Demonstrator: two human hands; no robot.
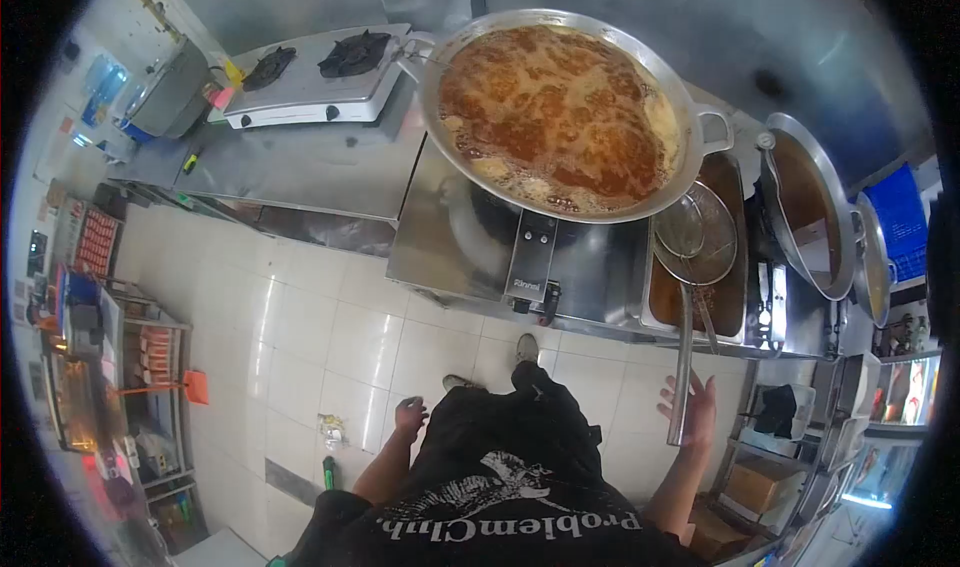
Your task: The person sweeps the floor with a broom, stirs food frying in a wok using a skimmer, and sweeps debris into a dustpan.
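My right hand is open beside the long metal handle of a skimmer, its fingers spread and not closed round it. The skimmer's round mesh head rests over a rectangular metal tray holding brown liquid. A smaller mesh strainer overlaps that head. My left hand hangs low at my side over the floor, fingers curled in, with nothing visible in it. Ahead of me stands a large two-handled wok full of bubbling brown oil, with browned food showing under the foam.
A steel burner stand supports the wok. To the left is a white two-burner stove on a steel counter. Another large pan stands right, near a blue basket. Shelves line both sides; a crumpled wrapper lies on the tiles.
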